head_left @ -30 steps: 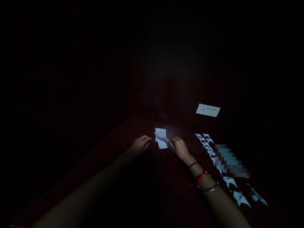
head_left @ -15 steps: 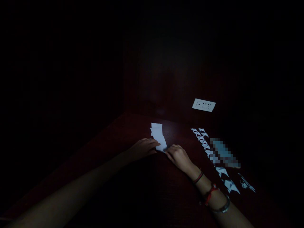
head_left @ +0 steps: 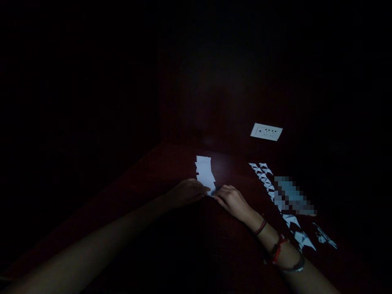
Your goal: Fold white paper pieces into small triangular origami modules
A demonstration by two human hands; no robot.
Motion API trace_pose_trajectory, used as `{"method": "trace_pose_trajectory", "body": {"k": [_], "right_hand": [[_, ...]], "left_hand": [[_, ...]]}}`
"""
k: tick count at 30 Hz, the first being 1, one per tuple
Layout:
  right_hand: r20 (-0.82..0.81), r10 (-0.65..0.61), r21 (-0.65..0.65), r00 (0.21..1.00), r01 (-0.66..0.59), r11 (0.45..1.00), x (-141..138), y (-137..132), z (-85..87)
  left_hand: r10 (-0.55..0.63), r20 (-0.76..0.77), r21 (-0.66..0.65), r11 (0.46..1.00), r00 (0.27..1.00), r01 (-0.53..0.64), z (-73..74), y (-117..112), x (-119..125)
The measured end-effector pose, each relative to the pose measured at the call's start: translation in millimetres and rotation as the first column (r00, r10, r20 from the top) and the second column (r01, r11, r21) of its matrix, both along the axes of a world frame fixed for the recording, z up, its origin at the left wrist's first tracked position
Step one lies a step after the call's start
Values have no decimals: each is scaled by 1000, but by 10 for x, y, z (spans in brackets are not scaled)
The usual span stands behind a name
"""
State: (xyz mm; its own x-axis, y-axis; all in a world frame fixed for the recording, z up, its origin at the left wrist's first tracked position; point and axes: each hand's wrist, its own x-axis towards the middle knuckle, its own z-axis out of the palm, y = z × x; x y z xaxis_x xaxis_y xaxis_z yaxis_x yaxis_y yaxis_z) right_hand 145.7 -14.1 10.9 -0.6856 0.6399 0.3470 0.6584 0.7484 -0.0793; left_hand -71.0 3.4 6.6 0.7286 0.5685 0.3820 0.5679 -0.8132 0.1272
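Observation:
White paper pieces (head_left: 204,170) lie loosely overlapped in a short column on the dark red table, their edges uneven. At the near end, my left hand (head_left: 190,192) has thumb and fingers drawn together on the lower left edge of the nearest piece. From the other side, my right hand (head_left: 232,201) pinches the lower right corner of that same piece with curled fingers. Dim light hides the exact fingertip contact. Bands and a bracelet circle my right wrist.
Several small folded white papers (head_left: 265,179) stand in rows to the right, with larger folded ones (head_left: 304,239) nearer me. Beside them lies a blurred bluish flat object (head_left: 292,194) and a small pale item (head_left: 324,237). A white socket plate (head_left: 266,132) is on the back wall.
My left fingers have closed in toward the right hand at the near paper edge. The nearest piece's right edge now sits differently against the one behind. The view has shifted slightly.

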Motion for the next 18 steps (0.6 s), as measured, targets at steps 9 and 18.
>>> {"method": "trace_pose_trajectory", "body": {"k": [9, 18], "right_hand": [[-113, 14, -79, 994, -23, 997, -8, -27, 10], [-403, 20, -243, 915, -128, 962, 30, 39, -17]], "left_hand": [[55, -17, 67, 996, 998, -53, 8, 22, 23], [-43, -39, 82, 996, 998, 46, 28, 26, -23]]}}
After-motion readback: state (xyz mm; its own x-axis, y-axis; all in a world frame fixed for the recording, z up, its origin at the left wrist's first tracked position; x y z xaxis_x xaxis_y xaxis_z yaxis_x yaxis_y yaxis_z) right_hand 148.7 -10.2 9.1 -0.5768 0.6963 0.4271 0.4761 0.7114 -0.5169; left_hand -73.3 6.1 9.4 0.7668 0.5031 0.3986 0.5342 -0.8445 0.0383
